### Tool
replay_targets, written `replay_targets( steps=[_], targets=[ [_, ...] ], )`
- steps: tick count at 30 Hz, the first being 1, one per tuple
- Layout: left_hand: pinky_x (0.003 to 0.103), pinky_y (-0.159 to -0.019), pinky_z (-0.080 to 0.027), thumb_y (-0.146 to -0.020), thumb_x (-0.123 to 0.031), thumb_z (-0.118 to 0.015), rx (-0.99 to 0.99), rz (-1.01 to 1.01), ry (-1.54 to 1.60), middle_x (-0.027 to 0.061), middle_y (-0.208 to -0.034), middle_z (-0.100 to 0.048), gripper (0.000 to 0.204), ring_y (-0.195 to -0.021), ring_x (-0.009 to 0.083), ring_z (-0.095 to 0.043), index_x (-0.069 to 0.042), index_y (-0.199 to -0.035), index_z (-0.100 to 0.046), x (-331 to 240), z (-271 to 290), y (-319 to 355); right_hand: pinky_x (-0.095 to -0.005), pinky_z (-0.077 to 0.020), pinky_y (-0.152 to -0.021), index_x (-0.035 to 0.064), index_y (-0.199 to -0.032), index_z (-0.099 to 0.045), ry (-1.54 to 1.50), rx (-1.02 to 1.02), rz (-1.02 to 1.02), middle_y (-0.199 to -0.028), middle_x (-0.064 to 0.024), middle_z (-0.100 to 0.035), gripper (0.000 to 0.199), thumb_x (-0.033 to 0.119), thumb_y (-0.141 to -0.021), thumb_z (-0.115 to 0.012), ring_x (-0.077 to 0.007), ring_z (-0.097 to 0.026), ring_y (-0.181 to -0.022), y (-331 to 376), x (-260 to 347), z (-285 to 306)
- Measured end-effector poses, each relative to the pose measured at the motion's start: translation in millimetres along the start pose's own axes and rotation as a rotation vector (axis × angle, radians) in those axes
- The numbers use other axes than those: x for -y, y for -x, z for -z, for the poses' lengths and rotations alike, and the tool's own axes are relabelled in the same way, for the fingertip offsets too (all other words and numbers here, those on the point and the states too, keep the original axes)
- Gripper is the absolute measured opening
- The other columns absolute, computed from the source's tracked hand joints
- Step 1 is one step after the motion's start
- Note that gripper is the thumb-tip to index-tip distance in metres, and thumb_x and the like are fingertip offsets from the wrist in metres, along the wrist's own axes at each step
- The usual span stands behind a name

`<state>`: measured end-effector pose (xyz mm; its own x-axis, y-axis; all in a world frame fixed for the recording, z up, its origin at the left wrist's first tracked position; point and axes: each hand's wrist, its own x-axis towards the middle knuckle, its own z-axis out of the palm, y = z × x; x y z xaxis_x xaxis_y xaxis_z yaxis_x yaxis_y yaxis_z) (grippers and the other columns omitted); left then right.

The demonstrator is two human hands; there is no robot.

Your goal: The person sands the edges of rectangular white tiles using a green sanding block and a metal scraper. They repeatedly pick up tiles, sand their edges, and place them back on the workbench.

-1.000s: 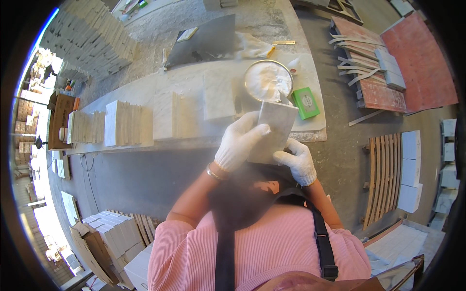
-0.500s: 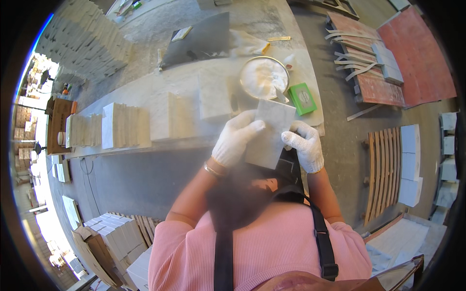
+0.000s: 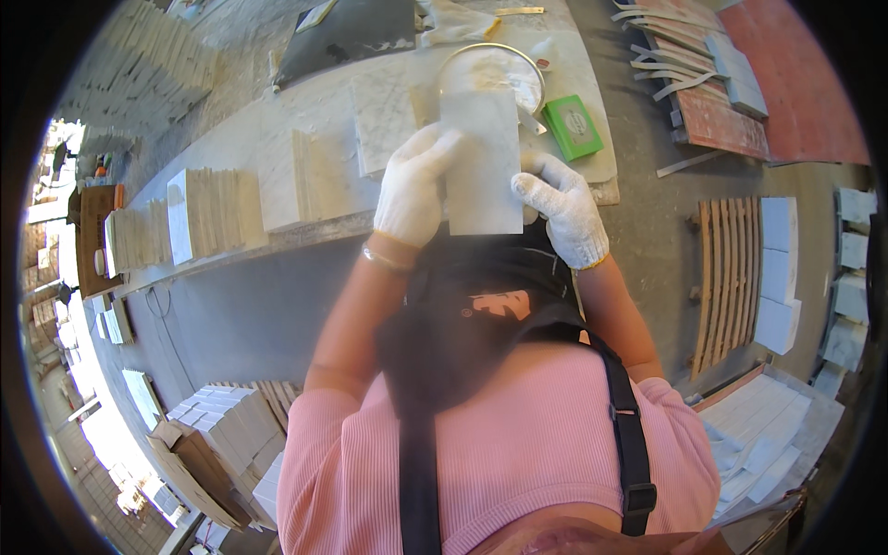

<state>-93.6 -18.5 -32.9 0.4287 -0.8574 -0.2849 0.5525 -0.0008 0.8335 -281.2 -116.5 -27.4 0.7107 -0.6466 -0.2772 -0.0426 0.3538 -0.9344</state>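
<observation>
A thin pale grey-white marble tile (image 3: 486, 180) is held upright in front of me by both gloved hands. My left hand (image 3: 410, 190) grips its left edge, with the thumb over the face. At the right edge, my right hand (image 3: 569, 217) pinches it with fingers curled. Behind the tile's top edge stands a round gold-rimmed bowl (image 3: 539, 76) of white paste or powder, partly hidden by it. A scraper blade (image 3: 531, 121) sticks out at the bowl's lower right. Beside that lies a green box (image 3: 573, 128).
Tile stacks (image 3: 208, 217) line the workbench (image 3: 592, 83) to the left. A black sheet (image 3: 356, 42) and a glove (image 3: 453, 20) lie farther back. On the right stand a slatted pallet (image 3: 720, 277) with white blocks and a red rack (image 3: 717, 111). Stacked white boxes (image 3: 222, 430) sit lower left.
The tile has turned from a slant to nearly straight, and both hands have turned with it. Bench, bowl and green box now appear higher in the picture as the view has shifted.
</observation>
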Motion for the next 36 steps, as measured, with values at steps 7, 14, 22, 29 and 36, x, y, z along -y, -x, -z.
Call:
replay_targets(
  steps=[7,14,22,29,36],
  targets=[
    [0.033,-0.095,-0.053,-0.106,-0.013,-0.062,-0.080,-0.017,0.130,0.0074,-0.114,-0.071,0.025,-0.105,0.0172,-0.067,0.002,-0.124,-0.066,-11.9,6.4,-7.6,-0.0288,-0.0538,-0.085,-0.0032,-0.140,-0.059,0.123,0.105,-0.080,-0.113,-0.0088,-0.070,0.058,0.011,-0.087,-0.079,-0.0129,-0.065,-0.097,27.6,-4.0,8.3],
    [0.026,-0.067,-0.047,-0.103,-0.025,-0.067,-0.108,-0.108,0.005,-0.0003,-0.087,-0.066,0.023,-0.075,0.0086,-0.059,-0.002,-0.101,-0.070,-7.1,6.7,-5.2,-0.0360,-0.0498,-0.106,-0.0032,-0.161,-0.035,0.285,0.022,0.137,-0.152,-0.0155,-0.052,0.098,0.012,-0.079,-0.088,-0.0209,-0.060,-0.123,24.4,-11.7,7.7],
    [0.033,-0.088,-0.053,-0.106,-0.019,-0.062,-0.114,-0.021,0.078,0.0072,-0.108,-0.071,0.023,-0.098,0.0162,-0.067,-0.001,-0.119,-0.066,5.5,12.1,-3.2,-0.0433,-0.0381,-0.121,0.0007,-0.161,-0.036,0.872,-0.120,0.653,-0.163,-0.0211,-0.041,0.114,0.029,-0.070,-0.098,-0.0338,-0.043,-0.149,8.7,-11.6,-22.8],
    [0.032,-0.090,-0.053,-0.105,-0.017,-0.062,-0.102,-0.001,0.075,0.0066,-0.109,-0.071,0.023,-0.100,0.0159,-0.067,-0.001,-0.122,-0.066,5.1,8.3,3.5,-0.0418,-0.0470,-0.114,0.0040,-0.157,-0.044,0.962,-0.176,0.711,-0.161,-0.0212,-0.043,0.107,0.027,-0.069,-0.098,-0.0335,-0.048,-0.145,9.3,-3.6,-13.5],
    [0.027,-0.076,-0.051,-0.100,-0.023,-0.068,-0.116,-0.038,0.121,0.0034,-0.101,-0.072,0.023,-0.089,0.0114,-0.066,-0.003,-0.111,-0.071,6.6,4.3,5.1,-0.0396,-0.0557,-0.103,0.0047,-0.147,-0.057,0.868,-0.345,0.740,-0.152,-0.0173,-0.055,0.080,0.012,-0.076,-0.092,-0.0291,-0.060,-0.133,13.5,8.5,21.2]
  ],
)
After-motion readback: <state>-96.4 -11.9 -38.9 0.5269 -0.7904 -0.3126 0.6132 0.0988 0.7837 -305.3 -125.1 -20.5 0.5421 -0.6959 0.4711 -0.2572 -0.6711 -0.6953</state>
